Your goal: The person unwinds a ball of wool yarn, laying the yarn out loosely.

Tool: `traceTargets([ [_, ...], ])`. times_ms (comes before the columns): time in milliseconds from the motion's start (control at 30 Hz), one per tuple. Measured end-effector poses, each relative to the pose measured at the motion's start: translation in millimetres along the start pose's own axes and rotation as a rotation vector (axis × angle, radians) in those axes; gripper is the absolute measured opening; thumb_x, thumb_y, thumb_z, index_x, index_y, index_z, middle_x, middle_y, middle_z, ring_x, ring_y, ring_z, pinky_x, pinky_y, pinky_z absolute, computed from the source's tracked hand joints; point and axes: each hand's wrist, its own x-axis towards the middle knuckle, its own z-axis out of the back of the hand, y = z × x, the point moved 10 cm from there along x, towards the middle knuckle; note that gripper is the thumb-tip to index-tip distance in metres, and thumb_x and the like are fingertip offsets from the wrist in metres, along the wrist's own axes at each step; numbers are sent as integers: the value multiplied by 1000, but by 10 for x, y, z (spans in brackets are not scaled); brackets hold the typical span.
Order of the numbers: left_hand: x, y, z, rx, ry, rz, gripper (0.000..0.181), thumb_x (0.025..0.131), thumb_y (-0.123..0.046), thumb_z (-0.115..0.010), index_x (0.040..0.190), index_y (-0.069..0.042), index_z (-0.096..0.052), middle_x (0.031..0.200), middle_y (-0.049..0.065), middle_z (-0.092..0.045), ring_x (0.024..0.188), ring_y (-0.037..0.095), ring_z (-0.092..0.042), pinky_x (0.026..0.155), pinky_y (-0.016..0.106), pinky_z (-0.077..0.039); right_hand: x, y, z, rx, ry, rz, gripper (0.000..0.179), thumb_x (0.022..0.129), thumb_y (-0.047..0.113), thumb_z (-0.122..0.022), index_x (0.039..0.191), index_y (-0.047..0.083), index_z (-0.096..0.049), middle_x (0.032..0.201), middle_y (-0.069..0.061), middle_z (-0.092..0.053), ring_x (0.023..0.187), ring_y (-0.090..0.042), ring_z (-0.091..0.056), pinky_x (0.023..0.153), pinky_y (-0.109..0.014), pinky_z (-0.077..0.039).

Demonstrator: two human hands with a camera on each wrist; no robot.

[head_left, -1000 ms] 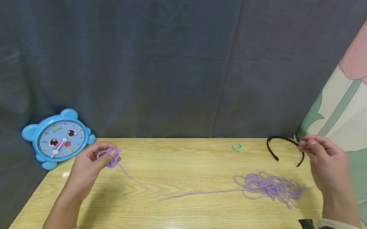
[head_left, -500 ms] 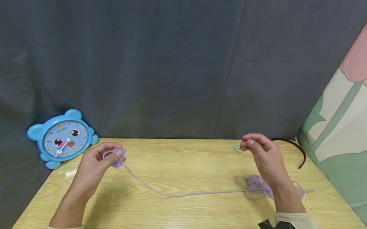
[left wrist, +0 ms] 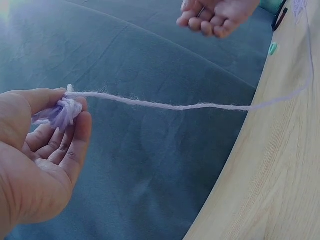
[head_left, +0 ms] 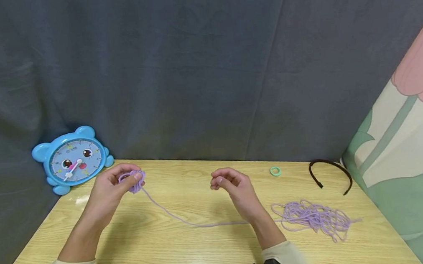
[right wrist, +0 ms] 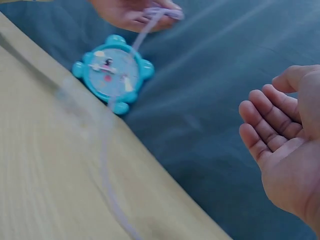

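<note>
Between thumb and fingers, my left hand [head_left: 109, 193] pinches a small looped bundle of purple yarn [left wrist: 65, 112] above the table's left part. From the bundle a single strand [head_left: 177, 218] droops to the tabletop and runs right, passing under my right forearm. It leads to a loose, tangled pile of the same yarn [head_left: 315, 217] lying on the right. My right hand [head_left: 237, 188] hovers over the middle of the table with its fingers loosely bent. In the right wrist view, the palm of that right hand [right wrist: 290, 135] holds nothing.
A blue bear-shaped clock [head_left: 73, 161] leans on the dark curtain [head_left: 176, 76] at the back left. Toward the back right lie a green ring [head_left: 275, 171] and a black headband [head_left: 329, 161]. The wooden table [head_left: 162, 258] ends at the curtain.
My right hand has swept left from beside the headband, past the green ring, to mid-table. The left hand keeps its pinch on the yarn bundle, and the pile stays put.
</note>
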Motion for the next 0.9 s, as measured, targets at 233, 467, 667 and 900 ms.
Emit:
traceTargets([
  [233,-2,34,-6,6,-7,34,18,100,-17,-70,112,-5,-67,90,-8,-73,79,8,-65,72,22,-56,70,-215,-465,11,79,-55,29,104,15,-61,122,-8,-64,105,-10,-73,94,-11,-71,95,-32,-58],
  [467,-6,90,-9,52,-11,79,19,100,-22,-70,114,-9,-68,92,-10,-72,84,9,-66,76,22,-56,131,-417,-881,38,169,-99,31,106,16,-58,128,-5,-64,122,-32,-68,103,-9,-72,101,-38,-57],
  [667,-5,97,-10,66,-13,82,14,100,-22,-69,112,-15,-69,94,-12,-72,86,8,-66,77,22,-56,112,-524,-1167,45,251,-154,31,105,15,-58,133,3,-64,131,-26,-67,116,-21,-71,106,-40,-55],
  [900,-5,67,-20,60,-14,61,14,100,-20,-70,111,-12,-69,91,-10,-72,83,9,-65,75,23,-55,49,-580,-1352,87,329,-195,31,103,11,-60,131,-3,-65,126,-29,-69,100,-11,-74,95,-28,-58],
])
